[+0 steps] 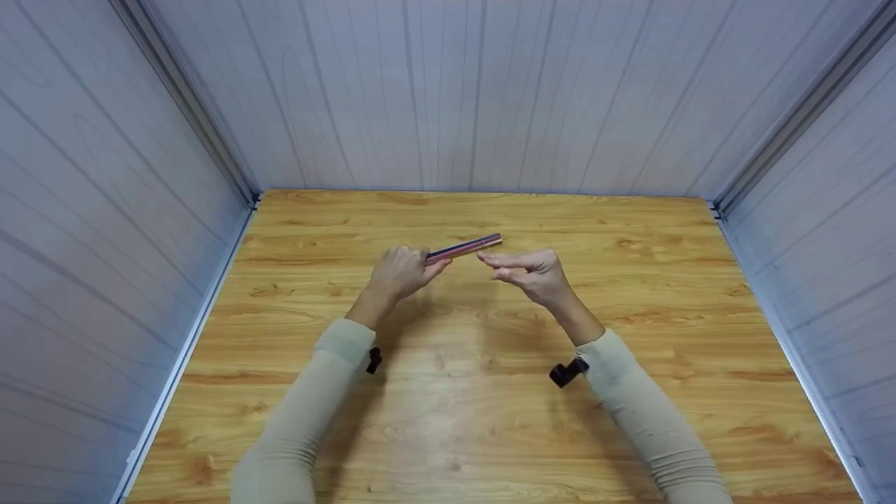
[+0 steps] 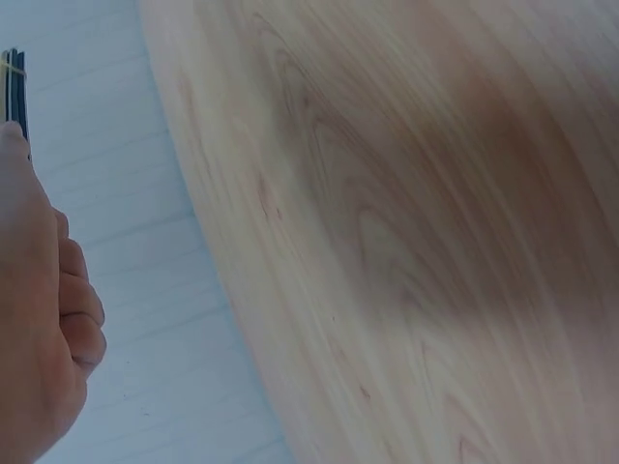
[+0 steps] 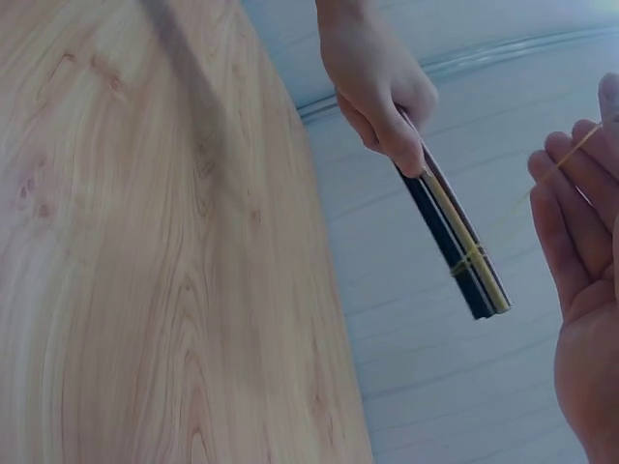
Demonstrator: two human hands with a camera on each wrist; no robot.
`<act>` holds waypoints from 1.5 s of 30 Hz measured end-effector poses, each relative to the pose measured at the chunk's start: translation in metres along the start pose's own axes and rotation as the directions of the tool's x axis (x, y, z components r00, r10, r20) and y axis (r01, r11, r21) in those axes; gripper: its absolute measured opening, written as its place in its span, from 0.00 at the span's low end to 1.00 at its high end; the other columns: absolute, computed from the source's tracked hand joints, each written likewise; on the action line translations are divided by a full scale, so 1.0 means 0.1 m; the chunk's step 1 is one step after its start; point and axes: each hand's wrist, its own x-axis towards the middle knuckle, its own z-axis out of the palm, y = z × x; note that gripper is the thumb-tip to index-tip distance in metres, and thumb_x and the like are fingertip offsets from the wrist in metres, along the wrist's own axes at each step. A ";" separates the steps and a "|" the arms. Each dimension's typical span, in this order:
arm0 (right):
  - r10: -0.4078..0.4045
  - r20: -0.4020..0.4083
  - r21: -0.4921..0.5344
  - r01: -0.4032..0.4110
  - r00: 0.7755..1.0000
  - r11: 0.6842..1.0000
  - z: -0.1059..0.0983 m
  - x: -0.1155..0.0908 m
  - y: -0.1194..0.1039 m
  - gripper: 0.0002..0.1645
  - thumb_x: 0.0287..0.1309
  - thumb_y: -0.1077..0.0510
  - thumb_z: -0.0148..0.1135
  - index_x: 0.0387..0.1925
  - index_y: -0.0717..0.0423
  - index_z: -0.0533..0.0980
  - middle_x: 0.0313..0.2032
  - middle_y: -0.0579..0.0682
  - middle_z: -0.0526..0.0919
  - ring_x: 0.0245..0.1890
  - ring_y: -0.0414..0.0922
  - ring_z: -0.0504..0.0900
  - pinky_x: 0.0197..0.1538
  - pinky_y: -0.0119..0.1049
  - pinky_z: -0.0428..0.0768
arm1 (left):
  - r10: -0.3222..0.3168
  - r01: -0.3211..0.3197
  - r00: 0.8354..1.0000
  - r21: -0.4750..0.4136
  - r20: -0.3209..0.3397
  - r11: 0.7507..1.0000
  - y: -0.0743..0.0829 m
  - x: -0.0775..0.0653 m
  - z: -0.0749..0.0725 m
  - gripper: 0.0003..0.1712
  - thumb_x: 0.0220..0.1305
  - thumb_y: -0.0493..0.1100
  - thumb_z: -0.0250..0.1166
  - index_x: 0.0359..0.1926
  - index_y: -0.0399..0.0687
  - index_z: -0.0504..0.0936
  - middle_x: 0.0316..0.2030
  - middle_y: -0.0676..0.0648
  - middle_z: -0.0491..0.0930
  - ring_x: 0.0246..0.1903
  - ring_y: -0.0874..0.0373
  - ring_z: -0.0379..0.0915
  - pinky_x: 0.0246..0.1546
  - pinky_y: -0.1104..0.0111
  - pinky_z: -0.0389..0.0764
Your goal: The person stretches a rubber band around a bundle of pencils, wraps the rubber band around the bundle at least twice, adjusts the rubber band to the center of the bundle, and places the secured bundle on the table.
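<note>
My left hand [image 1: 402, 271] grips one end of a small bundle of slim pencils [image 1: 465, 248], whose free ends point right and slightly away from me. In the right wrist view the pencils [image 3: 447, 227] look dark and gold, with a thin yellow rubber band [image 3: 470, 260] wound round them near the free end. A strand of that band stretches across to my right hand [image 1: 533, 273], which holds it at the fingers, apart from the pencils. Only a short tip of the bundle [image 2: 15, 87] shows beyond the left thumb in the left wrist view.
Beneath both hands spreads a wood-grain tabletop [image 1: 448, 392]. Pale panelled walls enclose it at the back [image 1: 448, 98], left [image 1: 91, 231] and right [image 1: 826, 231]. A small black camera mount [image 1: 568, 372] juts from the right cuff, another [image 1: 374, 360] from the left.
</note>
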 end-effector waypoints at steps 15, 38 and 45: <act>-0.172 -0.171 -0.219 0.133 0.970 0.967 0.14 0.04 0.01 0.42 0.61 0.50 0.81 0.59 0.85 0.78 0.68 0.47 0.85 0.72 0.40 0.85 0.71 0.33 0.84 | -0.254 0.217 0.966 -0.388 -0.047 0.896 0.29 0.08 0.05 0.35 0.86 0.61 0.61 0.20 0.53 0.65 0.14 0.56 0.59 0.13 0.64 0.51 0.16 0.72 0.55; -0.089 -0.396 -0.195 0.011 0.914 0.981 0.20 0.01 -0.06 0.63 0.65 0.32 0.75 0.72 0.85 0.66 0.78 0.54 0.76 0.76 0.35 0.81 0.73 0.36 0.84 | -0.409 0.220 0.877 -0.546 -0.252 0.809 0.54 0.11 0.16 0.30 0.84 0.55 0.63 0.21 0.57 0.64 0.16 0.59 0.59 0.15 0.66 0.49 0.17 0.73 0.51; 0.000 -0.483 -0.033 -0.019 0.876 0.999 0.16 0.02 -0.04 0.69 0.63 0.29 0.75 0.75 0.85 0.63 0.76 0.74 0.72 0.73 0.36 0.85 0.74 0.40 0.84 | -0.356 0.116 0.846 -0.513 -0.398 0.850 0.57 0.05 0.18 0.27 0.82 0.50 0.68 0.22 0.51 0.70 0.16 0.58 0.60 0.14 0.68 0.48 0.17 0.75 0.50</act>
